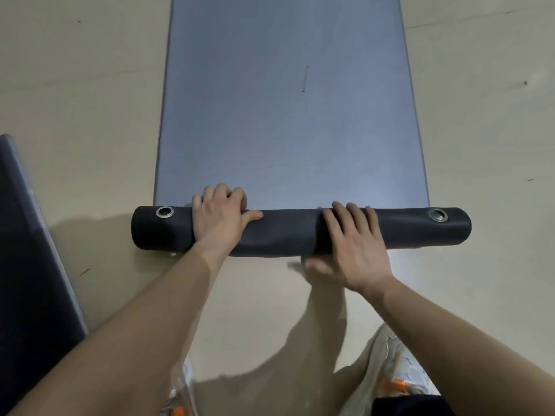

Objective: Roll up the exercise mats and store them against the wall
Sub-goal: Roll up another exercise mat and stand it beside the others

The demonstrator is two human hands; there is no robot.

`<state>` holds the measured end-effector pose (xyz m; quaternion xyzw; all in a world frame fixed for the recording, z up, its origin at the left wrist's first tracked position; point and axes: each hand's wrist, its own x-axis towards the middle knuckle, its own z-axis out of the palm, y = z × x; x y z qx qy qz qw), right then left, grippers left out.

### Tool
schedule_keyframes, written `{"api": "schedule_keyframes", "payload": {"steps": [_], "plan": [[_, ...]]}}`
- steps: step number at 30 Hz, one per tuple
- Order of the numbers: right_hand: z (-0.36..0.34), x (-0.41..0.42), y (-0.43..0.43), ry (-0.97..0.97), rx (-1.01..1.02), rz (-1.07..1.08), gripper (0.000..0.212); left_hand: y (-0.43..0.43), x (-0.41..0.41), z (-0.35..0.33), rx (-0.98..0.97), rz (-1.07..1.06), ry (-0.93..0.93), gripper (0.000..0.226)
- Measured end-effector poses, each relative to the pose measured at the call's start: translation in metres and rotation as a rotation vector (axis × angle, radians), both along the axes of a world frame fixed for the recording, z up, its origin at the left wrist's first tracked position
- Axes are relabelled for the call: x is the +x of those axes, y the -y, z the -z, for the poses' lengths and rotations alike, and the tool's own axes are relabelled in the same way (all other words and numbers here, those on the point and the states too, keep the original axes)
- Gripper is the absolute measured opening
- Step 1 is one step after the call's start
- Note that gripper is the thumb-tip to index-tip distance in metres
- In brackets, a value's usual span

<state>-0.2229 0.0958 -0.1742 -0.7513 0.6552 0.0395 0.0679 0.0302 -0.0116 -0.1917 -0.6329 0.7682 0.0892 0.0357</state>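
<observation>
A grey-blue exercise mat (288, 100) lies flat on the floor, stretching away from me. Its near end is wound into a dark roll (285, 235) with a metal eyelet near each end. My left hand (220, 217) grips the roll left of the middle, fingers curled over its far side and thumb along the top. My right hand (354, 244) rests flat on the roll right of the middle, fingers straight and spread.
A second dark mat (27, 250) lies on the beige floor at the left edge. My shoes (396, 370) stand just behind the roll at the bottom. Bare floor (90, 115) runs along both sides of the mat.
</observation>
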Motion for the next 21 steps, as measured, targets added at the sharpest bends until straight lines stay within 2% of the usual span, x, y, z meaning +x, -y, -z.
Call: {"api": "schedule_keyframes", "payload": {"steps": [1, 2, 3, 5, 7, 8, 12, 17, 19, 21], "plan": [[0.007, -0.004, -0.005, -0.066, 0.058, -0.05, 0.114, -0.003, 0.0, 0.001, -0.077, 0.016, -0.035, 0.04], [0.011, -0.009, -0.002, -0.113, 0.083, -0.093, 0.125, -0.007, 0.002, 0.0, -0.159, 0.03, -0.077, 0.04], [0.014, -0.013, 0.008, -0.137, 0.105, -0.108, 0.126, -0.014, 0.004, -0.001, -0.209, 0.038, -0.118, 0.041], [0.015, -0.014, 0.033, -0.131, 0.124, -0.103, 0.106, -0.031, 0.01, -0.002, -0.141, 0.074, -0.136, 0.06], [0.013, -0.011, 0.052, -0.122, 0.169, -0.105, 0.087, -0.04, 0.023, -0.001, -0.012, 0.213, 0.044, 0.093], [0.01, -0.011, 0.057, -0.102, 0.206, -0.098, 0.081, -0.037, 0.028, -0.003, 0.041, 0.27, 0.098, 0.1], [-0.017, -0.015, 0.076, -0.028, 0.354, -0.048, 0.074, -0.003, 0.029, -0.031, 0.203, 0.27, -0.018, 0.076], [-0.036, -0.013, 0.062, 0.054, 0.63, -0.022, 0.07, 0.007, 0.028, -0.063, 0.664, 0.274, 0.007, 0.058], [-0.036, -0.012, 0.032, 0.049, 0.618, 0.018, 0.082, 0.007, 0.026, -0.061, 0.806, 0.272, -0.036, 0.056], [-0.034, -0.011, -0.002, -0.043, 0.449, 0.093, 0.088, 0.013, 0.018, -0.062, 0.924, 0.278, -0.085, 0.054]]}}
